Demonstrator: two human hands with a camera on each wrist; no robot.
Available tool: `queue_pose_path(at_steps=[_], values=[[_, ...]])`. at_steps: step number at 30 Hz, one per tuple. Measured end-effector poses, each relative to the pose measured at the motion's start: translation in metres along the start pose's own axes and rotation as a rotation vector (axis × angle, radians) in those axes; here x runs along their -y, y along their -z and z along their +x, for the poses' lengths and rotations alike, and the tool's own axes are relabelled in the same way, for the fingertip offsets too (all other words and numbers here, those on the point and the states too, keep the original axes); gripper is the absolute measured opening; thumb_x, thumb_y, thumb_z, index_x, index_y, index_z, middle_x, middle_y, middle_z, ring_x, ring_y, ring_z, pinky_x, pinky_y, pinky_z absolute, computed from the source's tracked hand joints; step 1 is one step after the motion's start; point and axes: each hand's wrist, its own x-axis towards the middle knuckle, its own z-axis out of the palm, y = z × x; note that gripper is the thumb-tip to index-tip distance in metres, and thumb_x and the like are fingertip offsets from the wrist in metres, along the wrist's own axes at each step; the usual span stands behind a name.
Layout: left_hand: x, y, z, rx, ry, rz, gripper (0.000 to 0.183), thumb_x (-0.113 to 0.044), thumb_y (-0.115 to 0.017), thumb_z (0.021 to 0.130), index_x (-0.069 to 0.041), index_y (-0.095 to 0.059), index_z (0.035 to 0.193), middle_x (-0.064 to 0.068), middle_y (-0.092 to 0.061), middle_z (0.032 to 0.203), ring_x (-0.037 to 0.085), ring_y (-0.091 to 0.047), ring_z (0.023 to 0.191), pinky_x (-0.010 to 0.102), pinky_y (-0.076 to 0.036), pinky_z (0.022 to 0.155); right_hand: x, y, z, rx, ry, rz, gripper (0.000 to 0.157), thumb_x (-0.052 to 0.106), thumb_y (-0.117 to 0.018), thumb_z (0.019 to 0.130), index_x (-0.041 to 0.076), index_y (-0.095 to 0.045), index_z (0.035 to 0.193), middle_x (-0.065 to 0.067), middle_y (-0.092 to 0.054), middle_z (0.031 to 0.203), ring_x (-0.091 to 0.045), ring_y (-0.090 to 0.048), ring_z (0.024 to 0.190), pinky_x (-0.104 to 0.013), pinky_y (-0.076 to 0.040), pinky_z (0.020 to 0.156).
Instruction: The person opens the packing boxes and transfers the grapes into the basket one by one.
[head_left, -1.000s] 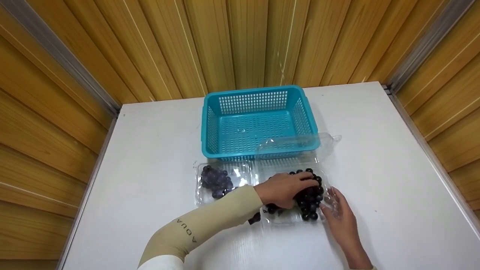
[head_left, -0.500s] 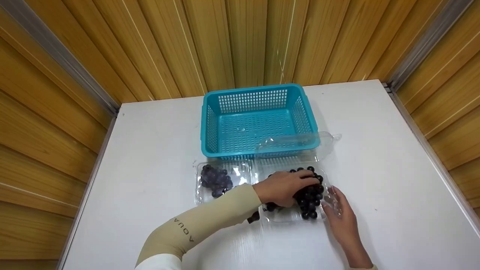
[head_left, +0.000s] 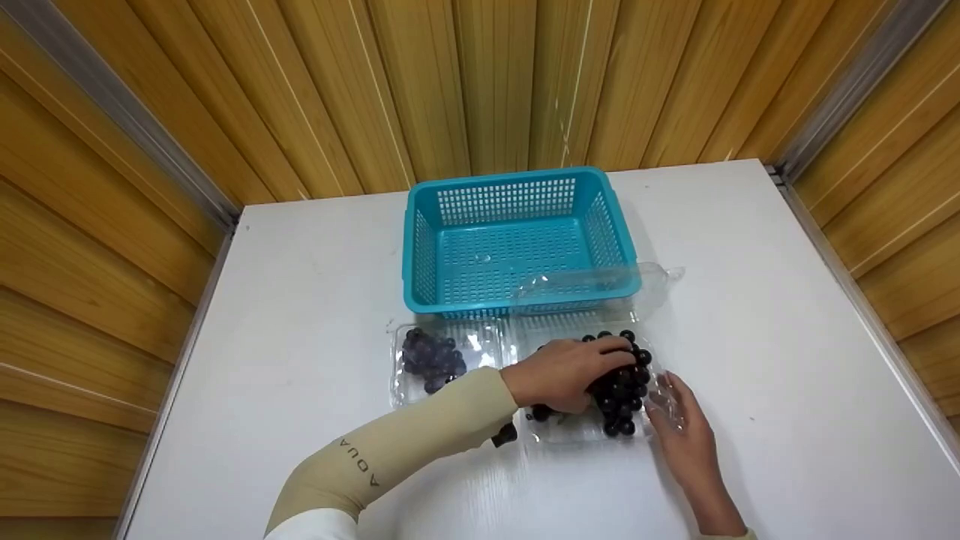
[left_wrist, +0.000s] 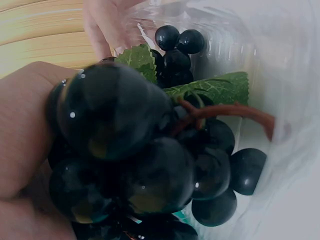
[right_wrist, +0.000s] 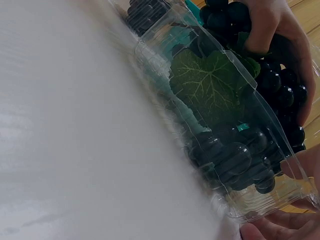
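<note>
A bunch of dark grapes [head_left: 621, 390] with a green leaf [right_wrist: 207, 80] and a brown stem [left_wrist: 225, 111] is over a clear plastic clamshell box [head_left: 559, 433]. My left hand [head_left: 559, 375] grips the bunch from above, fingers curled round it. More dark grapes [right_wrist: 235, 160] show inside the box through its wall. At the box's right end my right hand [head_left: 686, 435] pinches the clear rim, thumb on one side and fingers on the other. The box's lid [head_left: 577, 289] is folded back. In the head view my left hand and forearm hide part of the bunch and box.
A teal plastic basket [head_left: 517, 247] stands behind the boxes, its front right rim partly behind the raised lid. Left of the open box sits another clear box [head_left: 401, 382] with dark grapes [head_left: 431, 356]. A small dark object [head_left: 505, 434] shows below my left forearm.
The bunch under my left hand has risen slightly towards the back of the box. My right hand keeps its hold on the rim.
</note>
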Motion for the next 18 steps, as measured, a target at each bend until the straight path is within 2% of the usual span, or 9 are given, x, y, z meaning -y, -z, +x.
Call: queue_pose_path(at_steps=[1,5,6,8,11,13,16,18], values=[[0.0,0.001,-0.001,-0.002,0.001,-0.003,0.077,-0.023,-0.073,0.073,-0.026,-0.034,0.139,-0.009,-0.03,0.145,0.014,-0.056,0.111,0.028,-0.047,0.092,0.0,0.0,0.0,-0.002,-0.005,-0.001,0.063,0.041,-0.048,0.092,0.022,-0.02,0.145,0.002,-0.034,0.147,-0.011,-0.042,0.127,-0.005,-0.032,0.094],[-0.001,0.003,-0.003,-0.009,0.003,-0.015,0.078,-0.023,-0.074,0.073,-0.026,-0.034,0.139,-0.01,-0.03,0.145,0.014,-0.056,0.11,0.028,-0.047,0.091,0.0,0.0,0.001,-0.012,-0.016,-0.008,0.062,0.042,-0.048,0.092,0.024,-0.021,0.145,0.003,-0.034,0.147,-0.011,-0.041,0.127,-0.003,-0.032,0.092],[-0.001,0.004,-0.004,-0.01,0.002,-0.015,0.078,-0.022,-0.074,0.072,-0.026,-0.034,0.139,-0.009,-0.03,0.145,0.014,-0.056,0.11,0.028,-0.047,0.091,0.0,0.0,0.001,-0.012,-0.015,-0.009,0.062,0.042,-0.048,0.092,0.024,-0.021,0.145,0.003,-0.033,0.147,-0.011,-0.041,0.128,-0.006,-0.033,0.094],[-0.001,0.005,-0.004,-0.018,-0.002,-0.015,0.078,-0.022,-0.074,0.072,-0.025,-0.034,0.139,-0.009,-0.03,0.145,0.014,-0.057,0.109,0.028,-0.048,0.09,0.0,0.001,0.001,-0.01,-0.009,0.003,0.063,0.041,-0.048,0.092,0.024,-0.021,0.145,0.003,-0.032,0.148,-0.018,-0.036,0.132,-0.017,-0.033,0.103],[-0.001,0.007,-0.005,-0.037,-0.015,-0.01,0.076,-0.022,-0.073,0.072,-0.024,-0.035,0.139,-0.008,-0.032,0.144,0.014,-0.059,0.105,0.028,-0.05,0.087,0.0,0.002,0.0,0.002,0.013,0.033,0.064,0.04,-0.049,0.092,0.021,-0.019,0.145,0.0,-0.029,0.15,-0.023,-0.03,0.136,-0.04,-0.026,0.11],[-0.001,0.008,-0.006,-0.049,-0.022,-0.006,0.076,-0.021,-0.072,0.072,-0.024,-0.036,0.138,-0.008,-0.033,0.143,0.014,-0.059,0.104,0.028,-0.05,0.086,0.0,0.003,-0.001,0.009,0.026,0.059,0.065,0.04,-0.049,0.092,0.019,-0.019,0.146,-0.003,-0.027,0.15,-0.027,-0.027,0.137,-0.047,-0.022,0.11],[-0.001,0.011,-0.008,-0.063,-0.03,-0.007,0.075,-0.02,-0.072,0.072,-0.023,-0.036,0.138,-0.007,-0.033,0.143,0.014,-0.059,0.104,0.028,-0.05,0.085,0.001,0.003,-0.001,0.009,0.022,0.064,0.066,0.04,-0.049,0.092,0.018,-0.018,0.146,-0.005,-0.026,0.151,-0.027,-0.029,0.136,-0.045,-0.023,0.111],[-0.002,0.012,-0.009,-0.068,-0.031,-0.009,0.075,-0.022,-0.072,0.072,-0.023,-0.036,0.138,-0.007,-0.033,0.143,0.014,-0.059,0.105,0.028,-0.05,0.086,0.003,0.004,0.0,0.005,0.008,0.045,0.065,0.041,-0.048,0.092,0.02,-0.018,0.146,-0.003,-0.026,0.151,-0.024,-0.032,0.135,-0.035,-0.027,0.11]])
